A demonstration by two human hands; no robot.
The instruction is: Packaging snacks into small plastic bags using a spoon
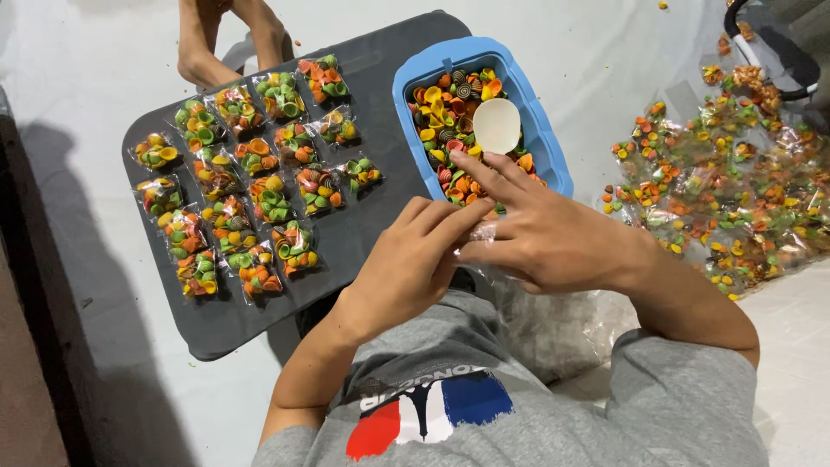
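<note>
A: Position of hands?
B: Left hand [406, 264] and right hand [540, 233] meet over the lap, fingertips pinching a small clear bag [481, 232] between them, just below the blue tub [545, 138].
A: Tub contents?
B: Coloured shell-shaped snacks [445, 108], white scoop [497, 125] on top.
A: Surroundings?
B: Filled packets [251, 186] in rows on the grey board [380, 60], left of the hands; more packets heaped at right [735, 190].

Our one head-worn view, straight down and close over our own hands, dark tray [363, 227] and floor.
</note>
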